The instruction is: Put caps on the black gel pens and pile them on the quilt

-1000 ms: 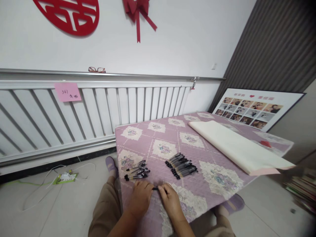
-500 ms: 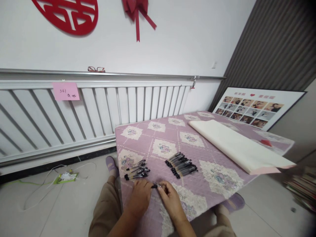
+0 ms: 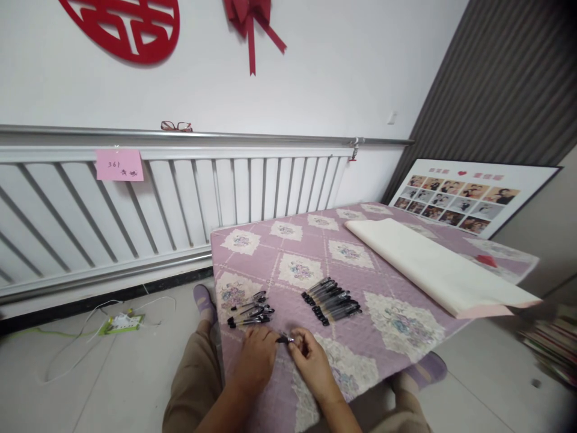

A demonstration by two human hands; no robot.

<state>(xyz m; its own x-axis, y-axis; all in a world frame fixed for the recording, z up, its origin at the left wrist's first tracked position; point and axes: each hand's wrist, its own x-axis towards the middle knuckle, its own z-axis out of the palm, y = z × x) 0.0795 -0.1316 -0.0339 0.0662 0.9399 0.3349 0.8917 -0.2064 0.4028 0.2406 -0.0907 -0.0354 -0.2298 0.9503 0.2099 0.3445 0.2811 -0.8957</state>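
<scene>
Between my hands, low over the near part of the table, is a black pen (image 3: 283, 340), mostly covered by my fingers. My left hand (image 3: 258, 355) is closed around one end of it. The fingers of my right hand (image 3: 310, 356) pinch the other end. Just beyond my left hand lies a small, loose group of black pens (image 3: 250, 314), with clear barrels. To the right, past my right hand, a larger batch of similar pens (image 3: 332, 300) lies side by side in a slanting row.
The table wears a purple flowered cloth (image 3: 311, 243). A folded cream sheet (image 3: 419, 258) lies on its right side, near a small red item (image 3: 485, 260). A photo board (image 3: 473, 192) stands behind. A white radiator (image 3: 252, 189) runs along the wall; a power strip (image 3: 124, 323) sits on the floor.
Almost nothing differs. Both hands stay in place on the pen, with at most a slight shift of the fingers; the two groups of pens lie as before.
</scene>
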